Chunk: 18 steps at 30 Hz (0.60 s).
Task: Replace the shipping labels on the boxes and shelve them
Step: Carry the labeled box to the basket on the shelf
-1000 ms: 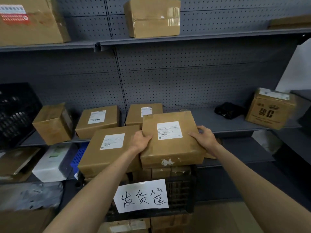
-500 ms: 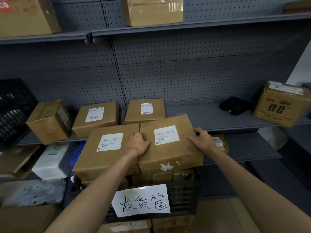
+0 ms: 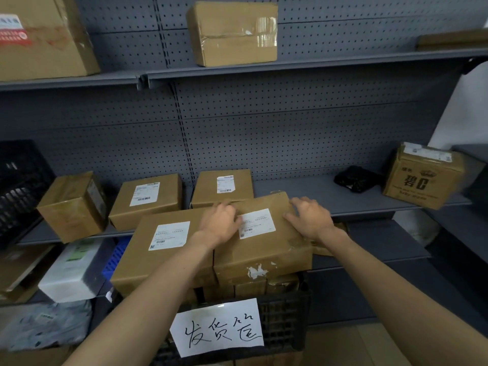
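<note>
Both hands have slid up off the sides of the cardboard box [image 3: 264, 233] and now lie on its top face. The left hand [image 3: 220, 220] rests by the left edge of the shipping label [image 3: 256, 223], covering its corner, and the right hand [image 3: 309, 217] lies spread near the label's right edge. The box itself has settled lower on the stack, touching the labelled box [image 3: 158, 249] at centre left.

Left hand [image 3: 220, 220], right hand [image 3: 310, 217] flat atop labelled box [image 3: 264, 249].
</note>
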### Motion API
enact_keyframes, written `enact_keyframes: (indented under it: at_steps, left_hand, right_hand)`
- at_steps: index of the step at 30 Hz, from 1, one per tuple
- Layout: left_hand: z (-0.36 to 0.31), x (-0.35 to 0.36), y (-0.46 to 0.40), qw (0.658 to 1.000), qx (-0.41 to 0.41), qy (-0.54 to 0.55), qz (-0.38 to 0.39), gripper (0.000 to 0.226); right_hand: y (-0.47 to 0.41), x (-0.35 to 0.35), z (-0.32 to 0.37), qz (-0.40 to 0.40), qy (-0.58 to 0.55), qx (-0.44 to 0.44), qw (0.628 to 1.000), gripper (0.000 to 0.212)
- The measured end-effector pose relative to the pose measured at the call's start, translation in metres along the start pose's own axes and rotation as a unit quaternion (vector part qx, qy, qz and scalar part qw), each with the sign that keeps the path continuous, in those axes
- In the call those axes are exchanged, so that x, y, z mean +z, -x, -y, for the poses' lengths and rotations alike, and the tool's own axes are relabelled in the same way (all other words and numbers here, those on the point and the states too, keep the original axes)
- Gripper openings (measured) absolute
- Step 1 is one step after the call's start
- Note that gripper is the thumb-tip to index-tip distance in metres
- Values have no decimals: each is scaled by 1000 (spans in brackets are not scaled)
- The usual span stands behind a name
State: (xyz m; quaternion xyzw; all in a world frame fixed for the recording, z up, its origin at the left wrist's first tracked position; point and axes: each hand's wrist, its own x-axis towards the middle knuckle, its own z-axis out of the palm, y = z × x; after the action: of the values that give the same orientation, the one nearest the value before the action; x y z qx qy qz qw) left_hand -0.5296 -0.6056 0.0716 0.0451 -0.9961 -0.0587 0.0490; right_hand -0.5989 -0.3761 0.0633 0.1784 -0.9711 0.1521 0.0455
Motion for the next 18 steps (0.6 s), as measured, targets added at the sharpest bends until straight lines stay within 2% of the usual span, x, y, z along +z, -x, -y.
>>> enact_keyframes:
  at_steps: [3,6,12,18]
  left_hand:
    - [-26,-13,-8,998,61,-28,-17,39]
    - [-59,-21,-14,991,123,-32,-32,44]
    - [-142,-19,2,969,246,-11,-32,46]
    - [-240,5,61,918,395,15,-7,46]
  right_hand:
    - [7,-22,3,-24,59,-31,997,44]
    - [27,-44,-7,-39,91,-5,995,46]
    - [113,-78,-54,-46,119,110,986,43]
    - [256,-93,-93,-67,156,275,946,42]
